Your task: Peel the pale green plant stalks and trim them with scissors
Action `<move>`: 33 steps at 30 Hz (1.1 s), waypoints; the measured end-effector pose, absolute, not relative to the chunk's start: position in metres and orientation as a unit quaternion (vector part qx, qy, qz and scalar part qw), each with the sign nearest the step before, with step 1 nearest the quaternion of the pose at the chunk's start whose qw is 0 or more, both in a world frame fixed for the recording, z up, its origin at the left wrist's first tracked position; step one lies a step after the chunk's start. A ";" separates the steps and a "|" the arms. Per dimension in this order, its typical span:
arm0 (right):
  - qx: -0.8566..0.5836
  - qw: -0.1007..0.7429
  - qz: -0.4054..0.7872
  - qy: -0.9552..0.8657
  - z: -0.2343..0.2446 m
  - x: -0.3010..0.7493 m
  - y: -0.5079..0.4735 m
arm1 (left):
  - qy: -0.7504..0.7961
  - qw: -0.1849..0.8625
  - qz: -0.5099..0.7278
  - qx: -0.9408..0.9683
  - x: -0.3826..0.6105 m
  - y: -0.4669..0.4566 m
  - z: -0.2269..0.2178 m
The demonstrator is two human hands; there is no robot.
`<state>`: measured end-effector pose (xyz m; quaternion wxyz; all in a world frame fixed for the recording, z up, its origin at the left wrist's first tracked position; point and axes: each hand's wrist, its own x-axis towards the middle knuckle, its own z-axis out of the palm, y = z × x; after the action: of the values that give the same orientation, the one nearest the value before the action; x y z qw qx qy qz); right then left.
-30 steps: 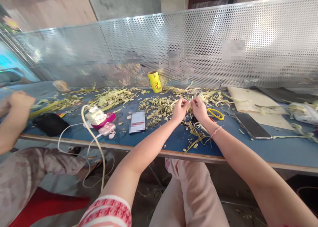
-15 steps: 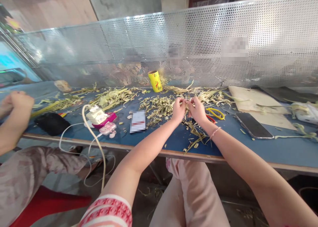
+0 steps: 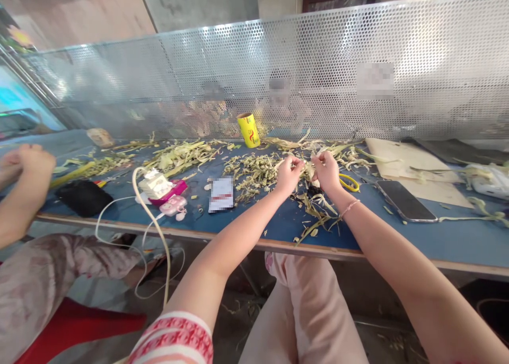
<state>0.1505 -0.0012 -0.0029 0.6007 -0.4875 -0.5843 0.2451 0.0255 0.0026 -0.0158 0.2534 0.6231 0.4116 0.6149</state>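
On the blue table, a heap of plant shreds lies just beside your left hand, with longer strips spread beyond your right hand. Thumb and forefinger stand nearly together on each; I cannot tell whether either pinches a sliver. The hands face each other, a small gap between them. The step looks like fine fingertip work on this plant matter, and the next move seems to call for a light, precise pinch. The shreds are short, curled and dull green; the strips look papery and straw-pale. A smooth yellow loop lies near your right wrist, and a yellow cylinder stands past the heap.
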 end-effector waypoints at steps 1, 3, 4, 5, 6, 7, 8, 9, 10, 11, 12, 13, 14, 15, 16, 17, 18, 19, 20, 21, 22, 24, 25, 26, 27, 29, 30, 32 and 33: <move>-0.484 0.604 0.247 -0.583 -0.003 0.151 0.000 | 0.411 0.260 0.618 0.618 0.025 0.003 -0.015; -0.480 0.599 0.250 -0.591 -0.003 0.150 -0.001 | 0.414 0.285 0.631 0.591 0.022 0.005 -0.014; -0.478 0.593 0.252 -0.597 -0.002 0.148 -0.003 | 0.416 0.301 0.639 0.572 0.020 0.006 -0.014; -0.476 0.587 0.257 -0.602 -0.002 0.147 -0.005 | 0.418 0.317 0.648 0.552 0.018 0.007 -0.013; -0.473 0.582 0.262 -0.607 -0.001 0.145 -0.008 | 0.421 0.332 0.655 0.532 0.016 0.008 -0.012; -0.472 0.577 0.268 -0.611 0.000 0.144 -0.010 | 0.423 0.343 0.661 0.517 0.014 0.009 -0.011; -0.471 0.574 0.272 -0.612 0.000 0.143 -0.011 | 0.424 0.349 0.664 0.508 0.012 0.010 -0.011; -0.471 0.573 0.275 -0.612 0.001 0.142 -0.012 | 0.425 0.350 0.664 0.506 0.011 0.011 -0.010; -0.473 0.574 0.276 -0.609 0.001 0.142 -0.012 | 0.425 0.348 0.662 0.510 0.010 0.011 -0.010; -0.477 0.576 0.274 -0.605 0.000 0.143 -0.011 | 0.423 0.343 0.656 0.522 0.010 0.010 -0.009; -0.482 0.580 0.271 -0.599 0.000 0.145 -0.009 | 0.422 0.336 0.650 0.536 0.010 0.009 -0.009; -0.486 0.586 0.266 -0.591 -0.001 0.147 -0.007 | 0.421 0.326 0.643 0.551 0.011 0.007 -0.008; -0.489 0.593 0.262 -0.584 -0.003 0.149 -0.004 | 0.418 0.316 0.634 0.569 0.012 0.005 -0.007; -0.492 0.599 0.258 -0.577 -0.004 0.152 0.000 | 0.413 0.306 0.625 0.587 0.014 0.001 -0.005; -0.492 0.605 0.256 -0.571 -0.006 0.154 0.003 | 0.406 0.299 0.617 0.605 0.016 -0.002 -0.004; -0.490 0.611 0.256 -0.566 -0.007 0.156 0.006 | 0.398 0.293 0.608 0.621 0.017 -0.005 -0.003; -0.487 0.616 0.257 -0.563 -0.008 0.158 0.009 | 0.391 0.290 0.602 0.633 0.019 -0.007 -0.002; -0.484 0.620 0.259 -0.561 -0.009 0.159 0.010 | 0.387 0.290 0.598 0.639 0.019 -0.008 -0.002; -0.480 0.622 0.263 -0.560 -0.009 0.159 0.011 | 0.387 0.292 0.598 0.638 0.019 -0.007 -0.002; -0.477 0.623 0.267 -0.559 -0.009 0.159 0.010 | 0.388 0.299 0.601 0.631 0.018 -0.006 -0.002; -0.474 0.623 0.273 -0.560 -0.008 0.158 0.010 | 0.390 0.310 0.606 0.620 0.017 -0.003 -0.003; -0.465 0.623 0.285 -0.561 -0.007 0.155 0.007 | 0.390 0.341 0.622 0.587 0.012 0.005 -0.007; -0.459 0.623 0.289 -0.563 -0.006 0.153 0.006 | 0.389 0.352 0.632 0.570 0.010 0.009 -0.009; -0.454 0.623 0.291 -0.567 -0.005 0.151 0.005 | 0.389 0.360 0.638 0.558 0.008 0.013 -0.010; -0.451 0.621 0.290 -0.571 -0.005 0.150 0.003 | 0.386 0.371 0.643 0.548 0.007 0.015 -0.012; -0.451 0.616 0.284 -0.581 -0.004 0.150 0.001 | 0.373 0.405 0.644 0.531 0.007 0.018 -0.013; -0.451 0.613 0.280 -0.585 -0.003 0.150 0.000 | 0.366 0.428 0.643 0.519 0.008 0.017 -0.013; -0.452 0.610 0.270 -0.592 -0.002 0.151 -0.003 | 0.351 0.487 0.634 0.488 0.012 0.014 -0.012; -0.452 0.610 0.264 -0.595 -0.001 0.152 -0.005 | 0.344 0.521 0.623 0.471 0.015 0.013 -0.011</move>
<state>0.1517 -0.0047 -0.0011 0.6101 -0.4517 -0.5950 0.2640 0.0147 0.0125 -0.0109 0.5207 0.4713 0.3440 0.6232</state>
